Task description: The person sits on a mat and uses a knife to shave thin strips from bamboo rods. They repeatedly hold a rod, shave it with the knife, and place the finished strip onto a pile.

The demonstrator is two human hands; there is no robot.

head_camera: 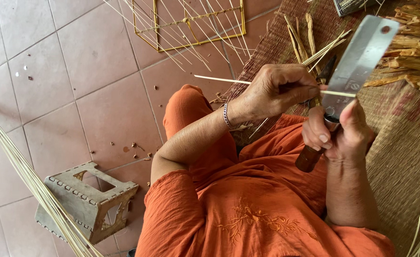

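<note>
Bamboo strip [222, 79] pinched in our left hand [279, 90], right hand [336, 133] gripping the cleaver [357, 62] (thumb close): a slip could cut.

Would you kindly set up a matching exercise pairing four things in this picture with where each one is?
Things:
1. cleaver
2. thin bamboo strip
3. plastic stool
4. yellow wire frame

Places:
A. lying on its side on the tiled floor
B. pinched in the left hand
C. at the top of the picture, on the tiles
D. gripped by its handle in the right hand

Pairs: 1-D, 2-B, 3-A, 4-C
</note>
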